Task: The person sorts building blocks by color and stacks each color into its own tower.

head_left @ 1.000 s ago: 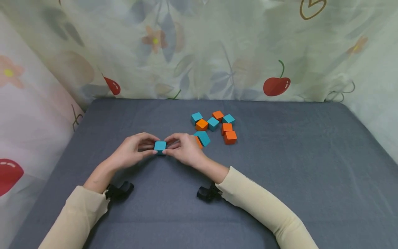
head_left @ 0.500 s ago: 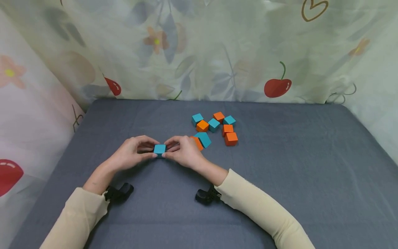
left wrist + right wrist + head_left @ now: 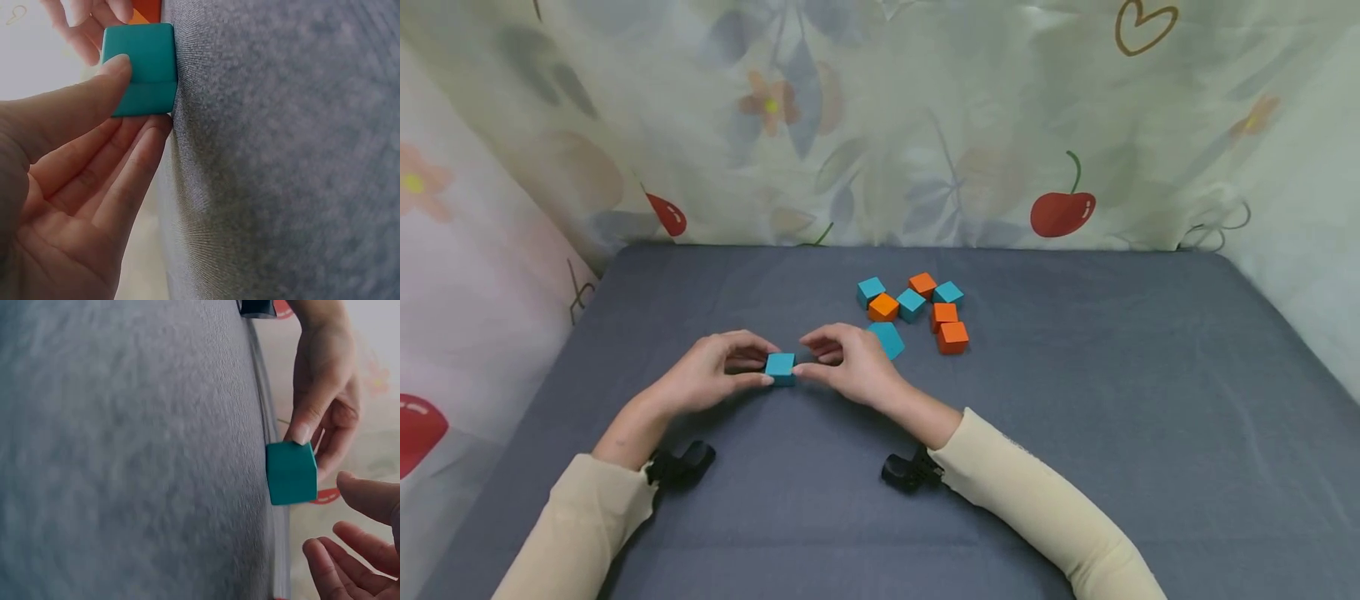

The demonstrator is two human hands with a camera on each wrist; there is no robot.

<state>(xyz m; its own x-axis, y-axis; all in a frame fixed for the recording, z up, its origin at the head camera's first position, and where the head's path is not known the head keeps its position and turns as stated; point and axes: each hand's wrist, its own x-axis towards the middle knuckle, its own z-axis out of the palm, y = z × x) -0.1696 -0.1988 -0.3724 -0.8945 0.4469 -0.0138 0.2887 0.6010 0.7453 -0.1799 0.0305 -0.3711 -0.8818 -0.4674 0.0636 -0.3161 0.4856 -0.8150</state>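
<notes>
My left hand pinches a teal block between thumb and fingers, low on the grey cloth. In the left wrist view the thumb presses one face of the teal block while the fingers lie under its other side. On the block's right, my right hand has thumb and fingers spread with nothing between them. The right wrist view shows these fingertips apart from the teal block. Just beyond the right hand lies another teal block, partly covered by the hand.
Several blocks form a bent row behind the hands, among them a teal block, an orange block and a nearer orange block. Grey cloth covers the table. A patterned curtain hangs along its back edge.
My right hand has let go of the teal block and its fingers have spread slightly away to the right. The left hand keeps its pinch. The whole head view has shifted slightly.
</notes>
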